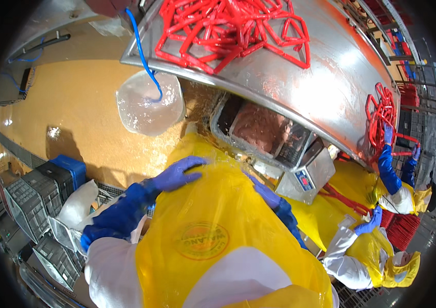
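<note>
My left hand (177,173), in a purple glove, lies on the front of my yellow plastic apron (177,210), its fingers stretched out and thumb apart. At the apron's right side, my right hand (263,190) shows mostly edge-on, fingers lying flat along it. Neither hand holds anything visible. Ahead of me, below the table edge, sits a dark tub (221,119) with a mass of pinkish ground meat (260,126) in it. Beside the tub, nearest my right hand, stands a metal box with a small display (305,177).
Linked red sausages (228,31) are heaped on the steel table (326,77). A blue hose (141,51) hangs into a white bucket (151,102) of water on the wet floor. Stacked crates (33,200) stand left. Two co-workers (351,256) work at right, near more red links (381,110).
</note>
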The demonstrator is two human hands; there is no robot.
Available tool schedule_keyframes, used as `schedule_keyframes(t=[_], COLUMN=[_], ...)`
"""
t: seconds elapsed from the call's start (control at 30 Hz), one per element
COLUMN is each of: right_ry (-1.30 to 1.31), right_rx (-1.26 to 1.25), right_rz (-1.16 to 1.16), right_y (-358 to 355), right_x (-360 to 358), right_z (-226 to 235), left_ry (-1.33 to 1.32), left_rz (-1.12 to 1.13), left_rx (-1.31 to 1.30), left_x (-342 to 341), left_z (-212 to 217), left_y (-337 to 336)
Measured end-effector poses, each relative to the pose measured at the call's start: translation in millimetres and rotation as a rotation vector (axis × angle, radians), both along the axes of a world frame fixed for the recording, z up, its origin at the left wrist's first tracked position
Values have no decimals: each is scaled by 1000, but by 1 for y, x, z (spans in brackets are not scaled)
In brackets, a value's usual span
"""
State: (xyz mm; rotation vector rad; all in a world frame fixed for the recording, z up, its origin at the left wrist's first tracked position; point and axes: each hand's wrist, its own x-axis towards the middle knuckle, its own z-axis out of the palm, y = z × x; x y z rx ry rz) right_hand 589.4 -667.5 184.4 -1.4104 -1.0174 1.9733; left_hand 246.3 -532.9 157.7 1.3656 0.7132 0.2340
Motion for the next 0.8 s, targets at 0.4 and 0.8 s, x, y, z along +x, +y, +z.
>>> schedule_keyframes(t=[0.4,0.8], right_ry=[-1025,-967], right_rx=[867,1121], right_rz=[-207,-324], right_y=[173,246], right_x=[124,99], right_z=[-98,-106], left_ry=[702,1069], left_rz=[790,454], left_rx=[508,387], left_x=[-11,24], left_z=[-188,-166], left_y=[76,84])
